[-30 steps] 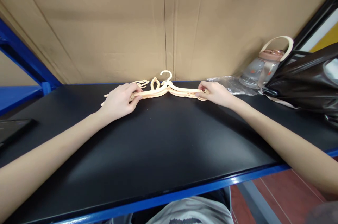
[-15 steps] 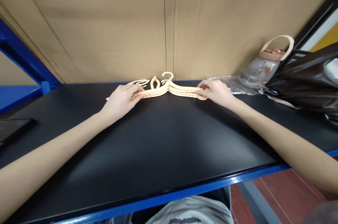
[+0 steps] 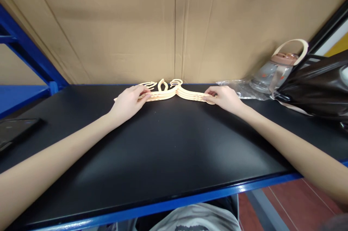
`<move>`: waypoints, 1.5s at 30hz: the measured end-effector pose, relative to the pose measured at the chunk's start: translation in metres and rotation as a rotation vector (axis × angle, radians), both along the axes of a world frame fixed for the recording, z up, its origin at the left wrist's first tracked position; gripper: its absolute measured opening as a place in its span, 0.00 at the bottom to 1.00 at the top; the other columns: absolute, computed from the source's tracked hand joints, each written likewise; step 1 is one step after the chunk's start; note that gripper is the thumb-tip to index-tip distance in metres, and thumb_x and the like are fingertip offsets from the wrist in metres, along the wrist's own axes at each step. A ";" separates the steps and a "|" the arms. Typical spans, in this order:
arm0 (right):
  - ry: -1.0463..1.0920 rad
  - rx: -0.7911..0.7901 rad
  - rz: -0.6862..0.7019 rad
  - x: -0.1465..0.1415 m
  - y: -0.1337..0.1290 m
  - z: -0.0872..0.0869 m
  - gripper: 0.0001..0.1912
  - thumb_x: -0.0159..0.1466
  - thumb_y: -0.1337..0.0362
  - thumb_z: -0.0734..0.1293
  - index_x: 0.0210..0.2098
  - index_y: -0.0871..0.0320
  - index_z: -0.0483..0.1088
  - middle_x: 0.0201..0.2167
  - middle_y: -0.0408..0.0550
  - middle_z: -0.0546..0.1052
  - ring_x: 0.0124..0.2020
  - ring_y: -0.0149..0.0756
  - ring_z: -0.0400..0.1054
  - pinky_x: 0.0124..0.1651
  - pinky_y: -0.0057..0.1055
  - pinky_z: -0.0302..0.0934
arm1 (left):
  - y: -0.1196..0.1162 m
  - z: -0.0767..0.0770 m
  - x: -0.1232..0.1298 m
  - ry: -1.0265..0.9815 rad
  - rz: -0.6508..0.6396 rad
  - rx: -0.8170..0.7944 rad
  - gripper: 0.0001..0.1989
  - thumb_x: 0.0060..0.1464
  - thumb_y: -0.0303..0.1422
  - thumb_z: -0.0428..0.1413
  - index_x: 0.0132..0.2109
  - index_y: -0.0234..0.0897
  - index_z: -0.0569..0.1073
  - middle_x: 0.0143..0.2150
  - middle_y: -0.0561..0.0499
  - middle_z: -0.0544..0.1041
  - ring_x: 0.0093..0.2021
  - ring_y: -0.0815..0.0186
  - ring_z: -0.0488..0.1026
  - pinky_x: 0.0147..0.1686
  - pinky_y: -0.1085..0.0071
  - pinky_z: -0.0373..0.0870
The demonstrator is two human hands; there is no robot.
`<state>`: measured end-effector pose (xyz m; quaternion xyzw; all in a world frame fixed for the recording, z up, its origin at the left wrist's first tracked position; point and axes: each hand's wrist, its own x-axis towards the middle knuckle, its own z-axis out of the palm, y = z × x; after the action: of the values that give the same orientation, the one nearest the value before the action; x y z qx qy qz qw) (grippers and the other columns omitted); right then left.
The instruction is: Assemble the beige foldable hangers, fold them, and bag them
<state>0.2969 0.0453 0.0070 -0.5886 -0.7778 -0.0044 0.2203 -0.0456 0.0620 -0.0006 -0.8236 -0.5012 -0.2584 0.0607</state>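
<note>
A stack of cream clothes hangers (image 3: pixel 187 94) lies near the back of the black tabletop, hooks toward the cardboard. My left hand (image 3: pixel 129 101) is closed around the stack's left end, thumb at the front edge. At the other end, my right hand (image 3: pixel 223 97) pinches the hangers between thumb and fingers. Behind my left hand, more cream hanger parts (image 3: pixel 148 85) stick out, partly hidden by it. How many hangers each hand grips cannot be made out.
To the right, a clear water bottle (image 3: pixel 280 69) with a looped handle leans on a dark bag (image 3: pixel 318 87). Crumpled clear plastic (image 3: pixel 241 89) lies beside it. A dark flat device (image 3: pixel 17 129) rests at the left. Cardboard (image 3: pixel 122 31) walls off the back; a blue frame (image 3: pixel 51 75) borders the table.
The top hanger has settled down onto the others, its hook now close to those below. Both hands keep their hold at the ends. The whole view has shifted slightly.
</note>
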 end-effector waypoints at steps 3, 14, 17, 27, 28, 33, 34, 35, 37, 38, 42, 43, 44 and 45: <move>-0.018 0.021 -0.007 -0.002 -0.002 0.001 0.11 0.61 0.53 0.66 0.33 0.52 0.75 0.32 0.42 0.80 0.32 0.37 0.71 0.31 0.29 0.54 | 0.000 0.000 -0.001 -0.101 -0.001 -0.057 0.14 0.60 0.41 0.46 0.41 0.39 0.71 0.43 0.47 0.78 0.42 0.59 0.74 0.45 0.65 0.68; -0.017 -0.013 -0.010 -0.004 -0.002 -0.001 0.09 0.62 0.56 0.66 0.38 0.51 0.75 0.34 0.42 0.80 0.34 0.37 0.71 0.33 0.29 0.55 | -0.005 0.003 0.001 0.036 0.112 0.009 0.11 0.59 0.39 0.46 0.40 0.40 0.70 0.43 0.47 0.77 0.45 0.55 0.73 0.39 0.64 0.67; -0.022 -0.032 -0.016 -0.004 -0.001 -0.001 0.10 0.63 0.56 0.65 0.38 0.51 0.76 0.30 0.42 0.79 0.32 0.36 0.70 0.32 0.29 0.55 | -0.006 0.005 0.000 0.076 0.147 -0.015 0.12 0.59 0.41 0.46 0.41 0.40 0.69 0.44 0.46 0.77 0.46 0.54 0.73 0.37 0.64 0.68; -0.079 -0.006 -0.033 -0.005 -0.001 -0.002 0.11 0.63 0.54 0.65 0.37 0.51 0.76 0.27 0.41 0.79 0.27 0.33 0.68 0.29 0.27 0.51 | -0.003 0.005 -0.001 0.310 0.182 0.012 0.22 0.57 0.50 0.47 0.43 0.36 0.71 0.45 0.40 0.77 0.46 0.48 0.74 0.42 0.59 0.68; -0.074 -0.006 -0.029 -0.005 -0.001 -0.002 0.11 0.63 0.54 0.65 0.37 0.51 0.76 0.27 0.41 0.78 0.27 0.33 0.68 0.29 0.26 0.51 | -0.003 0.005 -0.001 0.311 0.183 0.003 0.22 0.57 0.50 0.47 0.42 0.36 0.71 0.46 0.40 0.77 0.47 0.48 0.74 0.42 0.60 0.69; -0.043 0.018 0.003 -0.005 -0.001 -0.004 0.12 0.64 0.54 0.65 0.37 0.51 0.77 0.26 0.40 0.78 0.26 0.31 0.67 0.29 0.27 0.51 | -0.003 0.004 -0.002 0.247 0.169 -0.045 0.21 0.58 0.50 0.47 0.40 0.37 0.71 0.46 0.43 0.76 0.47 0.50 0.74 0.38 0.62 0.70; -0.042 0.025 0.006 -0.005 -0.001 -0.005 0.11 0.64 0.54 0.65 0.38 0.51 0.78 0.26 0.40 0.78 0.26 0.31 0.67 0.29 0.27 0.51 | -0.003 0.003 -0.002 0.238 0.171 -0.051 0.20 0.58 0.50 0.47 0.39 0.38 0.71 0.45 0.43 0.76 0.46 0.50 0.74 0.38 0.63 0.70; -0.044 0.031 0.007 -0.005 -0.001 -0.005 0.11 0.64 0.55 0.65 0.38 0.51 0.78 0.26 0.40 0.78 0.26 0.31 0.67 0.29 0.27 0.52 | -0.003 0.003 -0.002 0.233 0.175 -0.053 0.20 0.58 0.50 0.48 0.39 0.38 0.70 0.45 0.43 0.76 0.46 0.51 0.74 0.37 0.63 0.70; -0.048 0.040 0.009 -0.005 -0.001 -0.006 0.11 0.64 0.56 0.65 0.38 0.50 0.78 0.27 0.40 0.79 0.26 0.32 0.67 0.28 0.27 0.52 | -0.003 0.003 -0.002 0.232 0.183 -0.051 0.19 0.58 0.49 0.48 0.39 0.38 0.70 0.44 0.43 0.76 0.45 0.51 0.74 0.37 0.63 0.69; -0.048 0.042 0.009 -0.005 -0.001 -0.007 0.11 0.64 0.56 0.65 0.38 0.50 0.78 0.28 0.40 0.79 0.27 0.32 0.68 0.28 0.27 0.52 | -0.003 0.002 -0.002 0.234 0.185 -0.048 0.19 0.58 0.49 0.49 0.39 0.38 0.70 0.43 0.44 0.76 0.45 0.51 0.74 0.37 0.63 0.69; -0.059 0.043 0.017 -0.004 0.000 -0.007 0.11 0.64 0.56 0.64 0.39 0.50 0.78 0.30 0.41 0.80 0.29 0.33 0.70 0.29 0.28 0.53 | -0.004 0.002 -0.002 0.244 0.196 -0.046 0.19 0.58 0.49 0.49 0.40 0.38 0.70 0.42 0.44 0.76 0.45 0.51 0.75 0.37 0.64 0.69; -0.066 0.041 0.018 -0.004 0.000 -0.006 0.11 0.64 0.56 0.64 0.39 0.50 0.78 0.30 0.41 0.80 0.29 0.34 0.70 0.29 0.28 0.53 | -0.004 0.002 -0.002 0.246 0.199 -0.049 0.19 0.58 0.50 0.48 0.40 0.38 0.70 0.42 0.44 0.76 0.45 0.51 0.75 0.36 0.64 0.69; -0.075 0.037 0.017 -0.004 0.000 -0.006 0.11 0.64 0.56 0.64 0.39 0.51 0.78 0.31 0.41 0.80 0.30 0.34 0.70 0.30 0.28 0.53 | -0.004 0.003 -0.002 0.249 0.201 -0.051 0.19 0.58 0.50 0.48 0.41 0.38 0.70 0.43 0.44 0.76 0.45 0.51 0.75 0.36 0.64 0.69; -0.085 0.031 0.014 -0.004 -0.001 -0.006 0.11 0.65 0.55 0.64 0.39 0.51 0.77 0.31 0.41 0.80 0.31 0.35 0.71 0.30 0.28 0.53 | -0.005 0.003 -0.002 0.255 0.203 -0.051 0.20 0.58 0.50 0.48 0.41 0.38 0.70 0.43 0.43 0.76 0.45 0.51 0.75 0.36 0.64 0.69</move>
<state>0.2925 0.0448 0.0012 -0.5791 -0.7903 -0.0400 0.1963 -0.0476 0.0573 0.0023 -0.7961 -0.5765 -0.1316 0.1287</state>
